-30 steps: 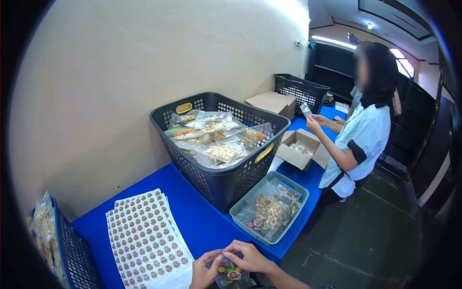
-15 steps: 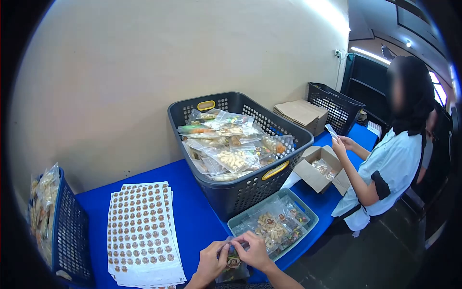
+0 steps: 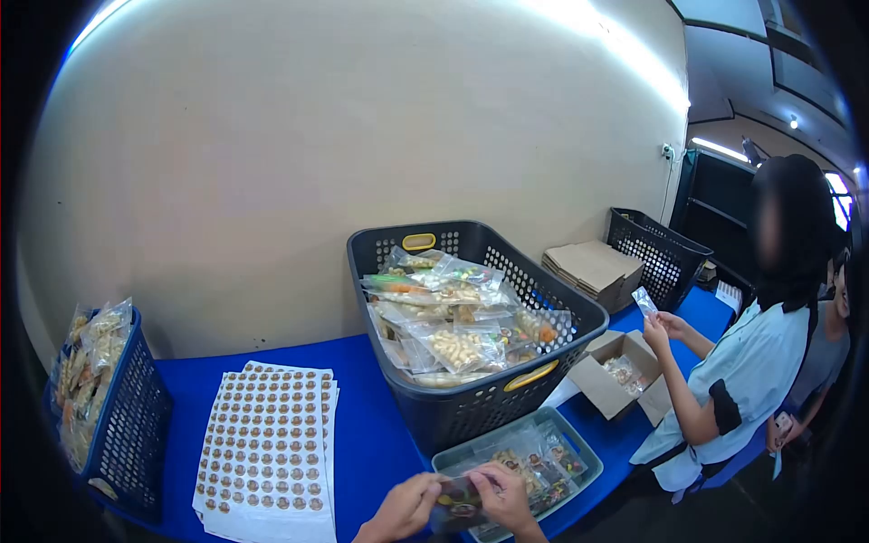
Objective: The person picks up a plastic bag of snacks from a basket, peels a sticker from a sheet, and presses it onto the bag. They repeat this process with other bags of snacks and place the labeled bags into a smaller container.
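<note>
- Blue table point(image 3: 371, 462)'s bearing a big basket point(image 3: 471, 412).
- Printed sheets point(image 3: 272, 443) are lying at that basket's eight o'clock.
- Tray point(image 3: 593, 463)'s sitting at five, carton point(image 3: 602, 389) at three.
- Cardboard point(image 3: 593, 262), far basket point(image 3: 656, 262): standing at two.

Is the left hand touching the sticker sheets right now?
Apart. The head view shows a strip of blue table surface between the left hand and the right edge of the sticker sheets.
</note>
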Motion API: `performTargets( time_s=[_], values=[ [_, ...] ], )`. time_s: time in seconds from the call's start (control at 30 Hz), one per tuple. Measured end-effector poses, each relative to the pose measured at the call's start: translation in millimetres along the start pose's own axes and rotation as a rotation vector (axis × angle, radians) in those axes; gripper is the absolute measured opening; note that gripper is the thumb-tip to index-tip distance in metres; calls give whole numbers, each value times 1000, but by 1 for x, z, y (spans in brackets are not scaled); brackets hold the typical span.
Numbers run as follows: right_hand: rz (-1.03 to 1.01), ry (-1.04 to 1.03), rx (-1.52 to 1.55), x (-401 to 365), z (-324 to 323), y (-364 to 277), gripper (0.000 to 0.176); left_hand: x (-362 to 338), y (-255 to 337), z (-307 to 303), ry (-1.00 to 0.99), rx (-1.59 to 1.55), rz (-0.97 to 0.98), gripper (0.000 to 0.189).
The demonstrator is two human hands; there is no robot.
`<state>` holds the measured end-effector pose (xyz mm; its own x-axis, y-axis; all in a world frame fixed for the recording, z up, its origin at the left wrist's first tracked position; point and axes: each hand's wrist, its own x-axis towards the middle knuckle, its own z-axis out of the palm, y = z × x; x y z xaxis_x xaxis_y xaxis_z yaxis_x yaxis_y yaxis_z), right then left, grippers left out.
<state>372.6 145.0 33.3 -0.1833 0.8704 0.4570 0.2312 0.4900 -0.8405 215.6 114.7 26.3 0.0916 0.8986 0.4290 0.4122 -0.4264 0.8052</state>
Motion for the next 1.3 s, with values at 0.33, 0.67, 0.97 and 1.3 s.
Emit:
performTargets(
  time_s=[0.33, 0.67, 0.97, 1.3],
  values=[
    [30, 227, 123, -28, -3, 21, 24, -9, 20, 9, -251, -69, 58, 75],
    [-63, 66, 258, -38, -1, 3, 41, -13, 44, 6, -15, -355, -113, 21],
    [19, -351, 317, -39, -16, 2, 28, -18, 29, 20, -43, -208, -177, 17],
    [159, 110, 247, -46, -30, -2, 19, -2, 38, 32, -143, -249, -37, 22]
  ],
)
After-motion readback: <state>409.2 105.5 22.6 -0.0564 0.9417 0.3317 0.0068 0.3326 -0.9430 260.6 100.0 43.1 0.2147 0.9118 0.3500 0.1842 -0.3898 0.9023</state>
